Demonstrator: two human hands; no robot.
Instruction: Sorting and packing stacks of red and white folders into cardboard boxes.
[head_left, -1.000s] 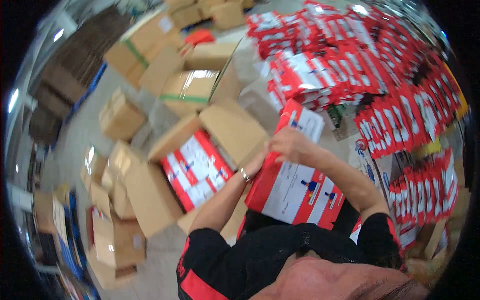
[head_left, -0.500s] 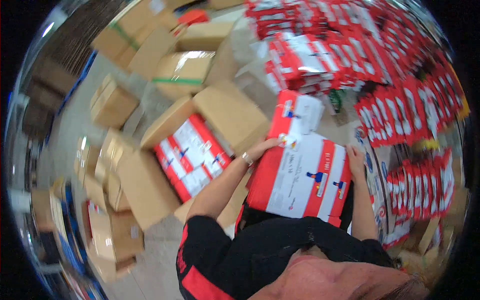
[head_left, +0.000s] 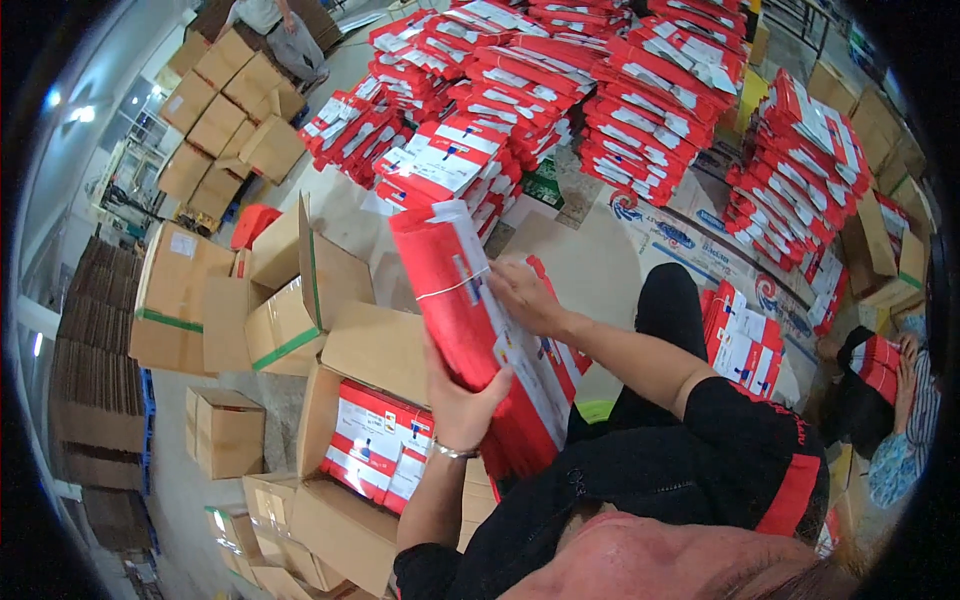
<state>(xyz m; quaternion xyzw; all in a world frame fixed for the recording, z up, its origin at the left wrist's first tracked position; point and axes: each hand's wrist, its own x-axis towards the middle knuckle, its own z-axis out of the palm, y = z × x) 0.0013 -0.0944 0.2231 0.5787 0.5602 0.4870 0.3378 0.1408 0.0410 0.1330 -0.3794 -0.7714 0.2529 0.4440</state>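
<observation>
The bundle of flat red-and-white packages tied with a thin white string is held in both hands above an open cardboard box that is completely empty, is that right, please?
Not quite: the open cardboard box is not empty. The head view shows red-and-white packages already lying inside it. The rest holds: the left hand and right hand both grip the string-tied bundle of flat red-and-white packages above that box.

Stacks of red and white packets (head_left: 640, 90) crowd the floor from twelve to two o'clock. Closed brown cartons (head_left: 225, 120) sit at ten o'clock, flattened cardboard (head_left: 95, 330) at nine. A seated person (head_left: 890, 420) works at three o'clock.
</observation>
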